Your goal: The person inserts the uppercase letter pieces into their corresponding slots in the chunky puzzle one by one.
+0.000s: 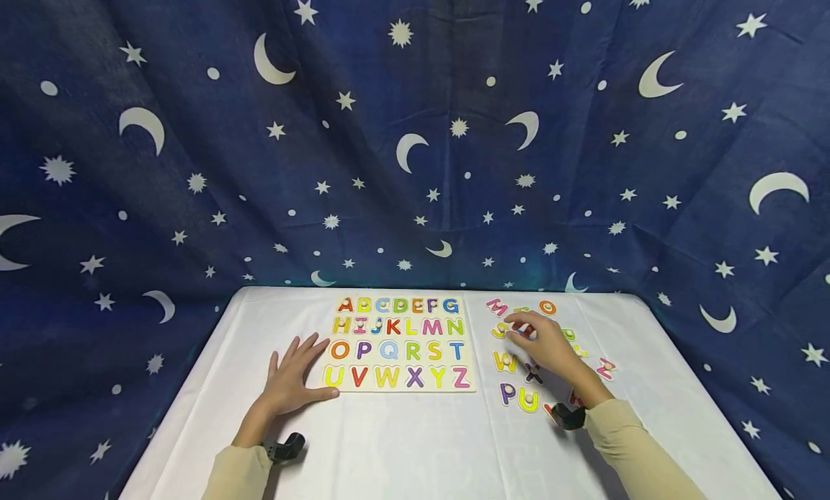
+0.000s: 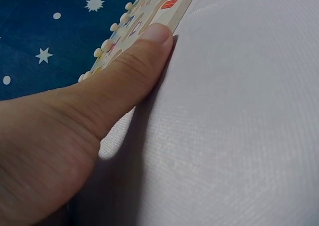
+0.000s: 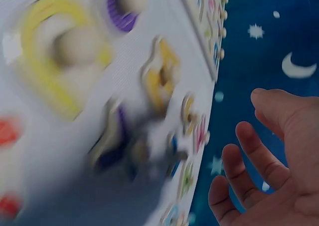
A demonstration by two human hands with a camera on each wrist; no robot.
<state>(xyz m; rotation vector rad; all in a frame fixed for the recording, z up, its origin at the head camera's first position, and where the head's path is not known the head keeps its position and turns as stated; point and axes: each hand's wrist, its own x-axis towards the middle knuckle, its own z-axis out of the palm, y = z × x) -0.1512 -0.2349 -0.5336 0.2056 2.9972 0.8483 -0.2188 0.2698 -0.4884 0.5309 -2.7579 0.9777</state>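
A wooden alphabet puzzle board (image 1: 402, 390) lies on the table. Knobbed letters sit in its upper rows, from A to about J; the lower slots show printed letters. My left hand (image 1: 292, 385) is spread at the board's left side, its thumb (image 2: 134, 61) touching the lower left corner. Over the loose letters, right of the board, hovers my right hand (image 1: 547, 349) with bent, parted fingers and nothing between them. Its fingertips are nearest the yellow S (image 1: 498, 331). Below lie a yellow W (image 1: 505, 362), a dark X (image 1: 533, 372), a purple P (image 1: 508, 394) and a yellow U (image 1: 528, 401).
A pink M (image 1: 496, 307) and an orange O (image 1: 547, 307) lie toward the back, a pink Z (image 1: 606, 369) to the right. My right forearm partly covers several letters. Behind the white-covered table (image 1: 402, 449) hangs a blue star-and-moon cloth (image 1: 363, 140).
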